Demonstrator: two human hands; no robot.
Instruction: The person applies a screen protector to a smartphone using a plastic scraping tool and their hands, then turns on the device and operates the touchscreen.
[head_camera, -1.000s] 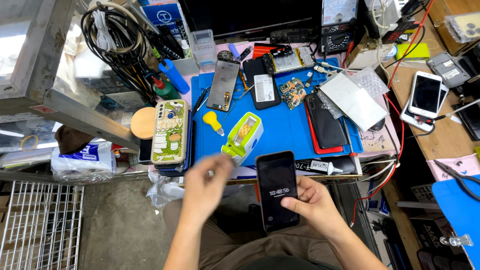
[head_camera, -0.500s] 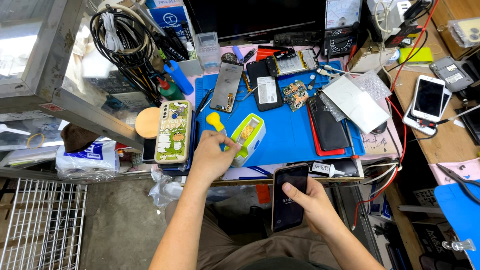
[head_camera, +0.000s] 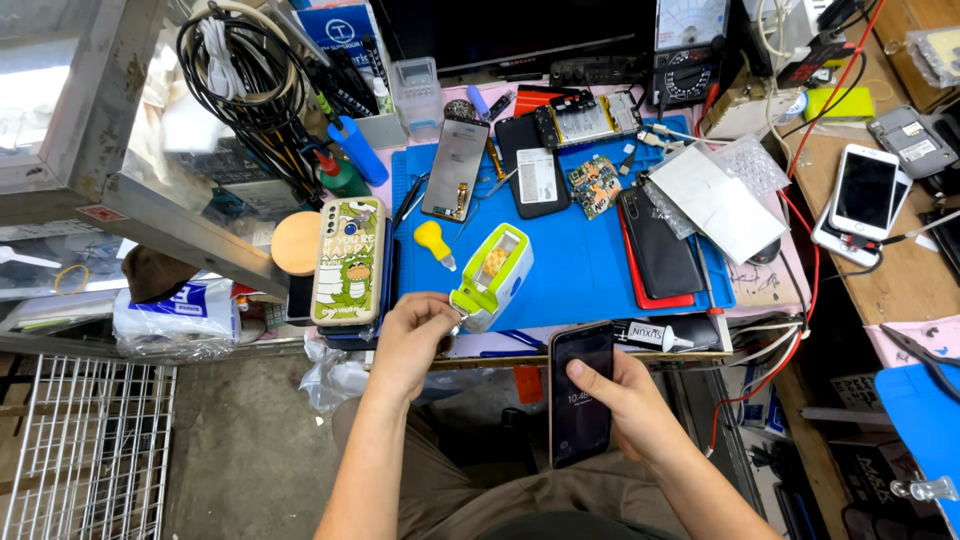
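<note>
From the head camera, looking down: the left hand (head_camera: 415, 335) is curled closed at the near edge of the blue rubber work mat (head_camera: 580, 270), its fingertips pinching the near end of a lime-green and white plastic tape dispenser (head_camera: 492, 277) that lies tilted on the mat. What exactly sits between the fingertips is too small to tell. The right hand (head_camera: 625, 405) is wrapped around a black smartphone with a lit screen (head_camera: 581, 392), held below the front edge of the surface and above the person's lap, with the thumb resting on the upper part of the glass.

Just left of the dispenser stands a small yellow squeeze bottle (head_camera: 434, 241), and further left lies a cream phone case with a green cartoon print (head_camera: 349, 260), beside a round pale wooden disc (head_camera: 297, 243). Towards the back of the mat lie a grey phone back panel (head_camera: 456, 169), a black phone body with a white label (head_camera: 535, 168) and a small green circuit board (head_camera: 594, 185). To the right a black phone in a red-edged case (head_camera: 657, 245) lies beside a flat white packet (head_camera: 712, 200) (partly under clear bubble wrap). A white glue tube (head_camera: 662, 336) lies at the front edge near the held phone. On the wooden surface at far right rests a white smartphone (head_camera: 864, 190). A bundle of black cables (head_camera: 250, 90) hangs at the upper left.
</note>
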